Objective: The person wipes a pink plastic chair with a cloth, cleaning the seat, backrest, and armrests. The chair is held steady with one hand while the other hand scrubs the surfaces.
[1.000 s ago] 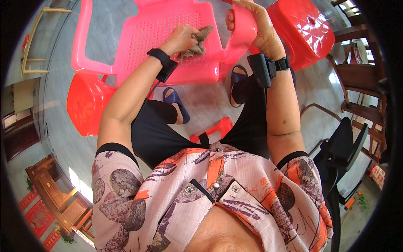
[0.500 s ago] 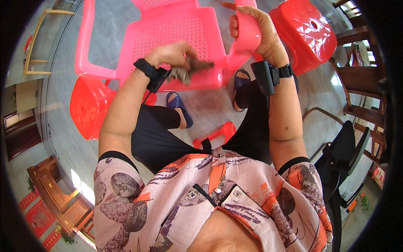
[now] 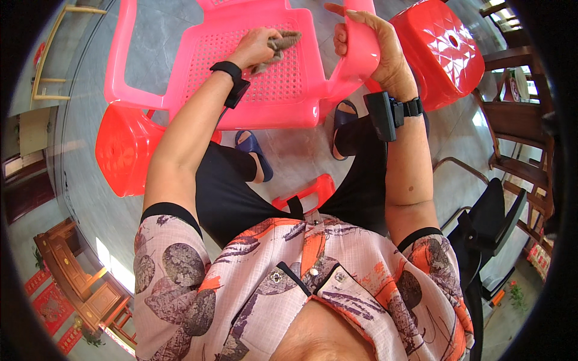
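Pink plastic chair [image 3: 265, 90] stood before the seated person, a crumpled grey rag [image 3: 282, 42] pressed on its perforated seat near the back edge by the left hand [image 3: 256, 48], fingers closed over it. The right hand [image 3: 385, 57] gripped the chair's right armrest.

You have one pink chair [image 3: 265, 78] in front of you, and one grey rag [image 3: 282, 41] on its seat. Red stools number three: one [image 3: 123, 147] left of the chair, one [image 3: 442, 51] right of it, one [image 3: 307, 192] below it. Two blue sandals [image 3: 254, 150] show under the chair's front edge, and one wristband [image 3: 232, 75] sits on each of your two arms.
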Demonstrator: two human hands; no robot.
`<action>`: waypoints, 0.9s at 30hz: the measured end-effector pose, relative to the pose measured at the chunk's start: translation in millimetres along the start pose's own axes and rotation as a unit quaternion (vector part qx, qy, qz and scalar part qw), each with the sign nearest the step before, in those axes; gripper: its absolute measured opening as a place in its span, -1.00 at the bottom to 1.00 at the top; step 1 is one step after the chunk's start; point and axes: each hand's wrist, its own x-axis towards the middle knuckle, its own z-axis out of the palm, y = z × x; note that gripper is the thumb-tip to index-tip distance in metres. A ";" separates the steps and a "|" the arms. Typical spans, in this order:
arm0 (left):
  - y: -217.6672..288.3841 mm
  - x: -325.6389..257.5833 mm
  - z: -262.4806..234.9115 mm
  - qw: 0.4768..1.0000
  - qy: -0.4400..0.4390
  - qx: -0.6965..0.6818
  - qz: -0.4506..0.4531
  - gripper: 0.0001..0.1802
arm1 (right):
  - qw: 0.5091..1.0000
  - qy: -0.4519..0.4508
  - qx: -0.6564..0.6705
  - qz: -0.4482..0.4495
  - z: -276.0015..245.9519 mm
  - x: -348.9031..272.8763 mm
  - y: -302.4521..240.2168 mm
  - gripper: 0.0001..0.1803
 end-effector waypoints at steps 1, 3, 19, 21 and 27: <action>6.9 -5.3 -6.2 0.997 -0.058 -0.045 -0.009 -0.58 | 1.000 0.004 0.025 0.014 -1.2 0.7 -1.1 -0.49; 23.6 -19.0 -20.6 0.976 -0.178 -0.121 -0.039 -0.62 | 0.998 0.007 0.050 0.027 -2.8 2.0 -1.1 -0.54; 72.8 -66.0 -66.8 0.973 -0.191 -0.001 -0.133 -0.65 | 0.999 0.026 0.021 0.014 3.7 -0.6 -1.9 -0.49; 64.9 -68.3 -62.3 0.987 -0.078 0.120 -0.079 -0.61 | 0.998 0.028 0.046 0.031 2.5 -0.6 -3.8 -0.53; 37.4 -60.8 -36.4 0.964 0.114 0.240 0.008 -0.60 | 0.998 0.020 0.050 0.034 4.6 -1.1 -4.6 -0.52</action>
